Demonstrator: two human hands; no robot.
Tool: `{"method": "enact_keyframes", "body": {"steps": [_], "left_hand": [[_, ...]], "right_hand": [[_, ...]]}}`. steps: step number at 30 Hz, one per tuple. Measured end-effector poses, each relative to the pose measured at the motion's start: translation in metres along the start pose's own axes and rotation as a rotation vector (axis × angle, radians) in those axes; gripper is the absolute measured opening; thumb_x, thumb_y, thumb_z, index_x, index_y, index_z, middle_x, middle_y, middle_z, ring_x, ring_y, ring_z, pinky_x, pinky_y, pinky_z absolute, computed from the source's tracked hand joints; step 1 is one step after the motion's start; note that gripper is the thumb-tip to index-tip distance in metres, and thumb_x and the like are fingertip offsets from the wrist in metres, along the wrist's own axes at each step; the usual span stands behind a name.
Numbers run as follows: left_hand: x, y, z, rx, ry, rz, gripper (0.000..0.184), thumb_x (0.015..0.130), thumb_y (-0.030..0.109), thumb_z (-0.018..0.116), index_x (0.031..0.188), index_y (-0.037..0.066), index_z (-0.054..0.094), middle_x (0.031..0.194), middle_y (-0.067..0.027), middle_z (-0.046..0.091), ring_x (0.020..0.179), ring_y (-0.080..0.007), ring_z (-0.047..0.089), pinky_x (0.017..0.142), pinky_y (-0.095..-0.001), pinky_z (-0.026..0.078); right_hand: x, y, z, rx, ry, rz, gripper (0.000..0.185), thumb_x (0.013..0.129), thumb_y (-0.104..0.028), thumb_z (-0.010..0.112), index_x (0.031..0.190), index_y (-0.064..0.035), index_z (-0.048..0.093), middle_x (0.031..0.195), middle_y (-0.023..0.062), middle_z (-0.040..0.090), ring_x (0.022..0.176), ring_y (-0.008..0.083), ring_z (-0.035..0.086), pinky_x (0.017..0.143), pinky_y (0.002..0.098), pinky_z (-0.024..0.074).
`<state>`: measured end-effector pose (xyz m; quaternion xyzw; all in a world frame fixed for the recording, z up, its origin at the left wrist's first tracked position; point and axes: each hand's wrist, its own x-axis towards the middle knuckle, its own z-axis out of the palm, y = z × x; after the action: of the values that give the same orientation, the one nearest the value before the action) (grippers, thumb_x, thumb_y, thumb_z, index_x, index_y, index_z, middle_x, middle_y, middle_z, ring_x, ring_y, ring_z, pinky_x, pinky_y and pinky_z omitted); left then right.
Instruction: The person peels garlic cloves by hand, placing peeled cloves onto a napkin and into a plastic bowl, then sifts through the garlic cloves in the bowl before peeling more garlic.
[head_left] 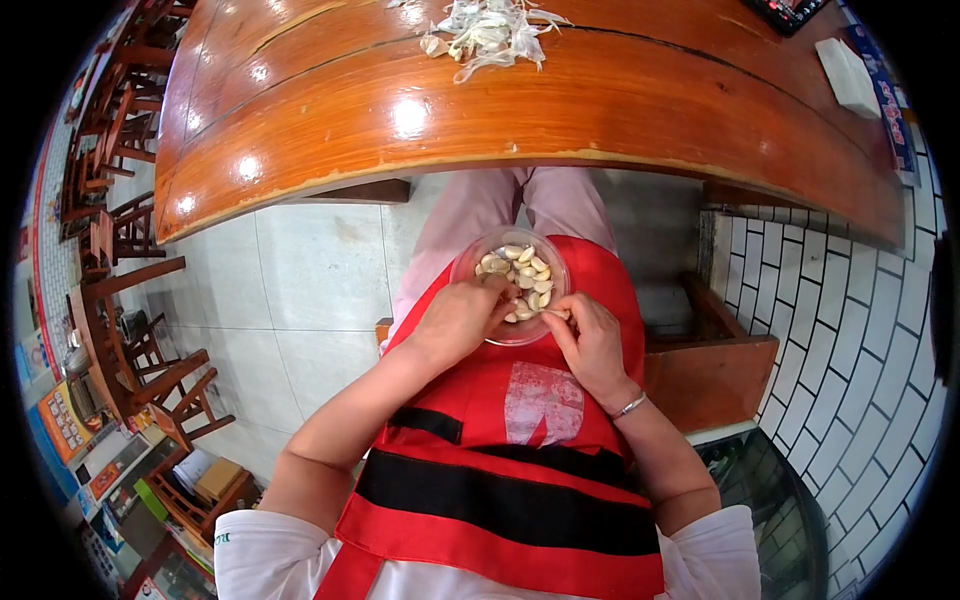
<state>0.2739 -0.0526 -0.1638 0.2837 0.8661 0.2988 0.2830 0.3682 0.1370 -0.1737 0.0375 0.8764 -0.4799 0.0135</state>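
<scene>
A round clear plastic bowl [461, 270] rests on my lap, on a red apron [610, 270]. Several pale garlic cloves [527, 268] lie in it. My left hand [465, 315] reaches over the bowl's left side with its fingers curled down among the cloves; what they grip is hidden. At the right rim, my right hand [588, 338] has thumb and forefinger pinched together on a small garlic clove [557, 313], partly covered by the fingers. A bracelet circles my right wrist.
In front stands a shiny wooden table [600, 120] with a heap of garlic skins [495, 35] and, at the right, white napkins [847, 78]. A wooden stool [710, 375] is beside my right side, near a white tiled wall [850, 300]. Wooden chairs [150, 340] stand at the left.
</scene>
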Motion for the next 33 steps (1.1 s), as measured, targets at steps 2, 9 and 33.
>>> {"method": "enact_keyframes", "body": {"steps": [2,9,33], "left_hand": [[-0.003,-0.001,-0.007,0.059,0.026,-0.037,0.021,0.087,0.019,0.062,0.096,0.000,0.059,0.076,-0.0207,0.065,0.074,-0.0369,0.065,0.066,-0.0453,0.051],[-0.005,-0.014,-0.009,0.224,0.134,0.043,0.017,0.083,0.014,0.065,0.095,0.004,0.059,0.081,-0.0182,0.065,0.075,-0.0343,0.065,0.066,-0.0428,0.052],[0.011,-0.013,0.017,0.063,0.129,0.181,0.020,0.077,0.013,0.066,0.096,0.007,0.063,0.088,-0.0158,0.064,0.083,-0.0330,0.065,0.069,-0.0429,0.053]], "right_hand": [[0.000,0.000,0.000,-0.005,-0.007,0.011,0.018,0.084,-0.014,0.069,0.089,-0.0039,0.054,0.078,0.0111,0.059,0.068,0.0271,0.059,0.063,0.0374,0.0466],[0.000,0.000,-0.001,-0.035,-0.020,0.055,0.018,0.084,-0.016,0.069,0.089,-0.0042,0.055,0.077,0.0106,0.059,0.066,0.0263,0.059,0.061,0.0375,0.0464],[0.004,-0.006,0.002,-0.143,-0.012,0.131,0.020,0.080,-0.020,0.072,0.086,-0.0060,0.059,0.069,0.0062,0.057,0.061,0.0224,0.057,0.057,0.0358,0.0456]]}}
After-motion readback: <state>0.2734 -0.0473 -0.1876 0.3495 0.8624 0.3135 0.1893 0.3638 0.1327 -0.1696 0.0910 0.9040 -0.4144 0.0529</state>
